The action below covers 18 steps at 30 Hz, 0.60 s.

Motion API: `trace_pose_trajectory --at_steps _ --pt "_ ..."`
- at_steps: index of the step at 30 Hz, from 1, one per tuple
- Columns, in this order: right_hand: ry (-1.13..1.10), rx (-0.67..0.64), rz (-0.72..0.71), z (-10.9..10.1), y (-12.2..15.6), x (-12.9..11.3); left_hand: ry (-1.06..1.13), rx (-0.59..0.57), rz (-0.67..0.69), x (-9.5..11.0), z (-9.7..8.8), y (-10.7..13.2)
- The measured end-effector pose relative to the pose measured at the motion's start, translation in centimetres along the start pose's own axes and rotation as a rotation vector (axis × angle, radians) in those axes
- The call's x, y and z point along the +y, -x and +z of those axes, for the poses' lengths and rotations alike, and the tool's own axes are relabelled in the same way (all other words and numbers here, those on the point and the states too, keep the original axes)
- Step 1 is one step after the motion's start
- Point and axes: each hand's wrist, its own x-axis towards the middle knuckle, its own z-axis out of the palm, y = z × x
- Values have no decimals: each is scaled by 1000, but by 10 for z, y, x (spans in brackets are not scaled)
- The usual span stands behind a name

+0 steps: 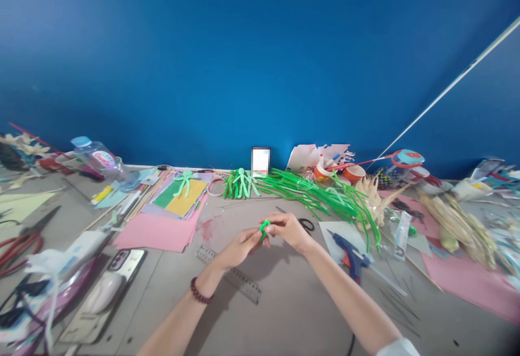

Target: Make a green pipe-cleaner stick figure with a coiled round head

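Note:
Between my two hands is a short, curled piece of green pipe cleaner, held above the table. My left hand pinches it from the left, and a dark red bead bracelet circles that wrist. From the right, the fingers of my right hand close on the same piece; its exact shape is partly covered by fingertips. Under my left wrist lies a clear ruler. Black-handled scissors rest just beyond my right hand. Farther back are long green pipe cleaners and bundled green pipe-cleaner figures.
A blue glue gun lies right of my right forearm. Pink paper sheets, a phone and a power strip are on the left. A small upright screen leans on the blue wall. Dried husks lie at right.

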Motion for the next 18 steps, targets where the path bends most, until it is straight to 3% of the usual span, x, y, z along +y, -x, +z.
trace_pose_trajectory --at_steps 6,12,18 --pt "-13 -16 20 0 2 1 110 -43 -72 4 2 1" --pt "39 6 -3 2 2 -9 96 -16 -14 1 4 -2" --pt "91 47 -37 -2 -1 -2 115 117 -26 10 13 -5"
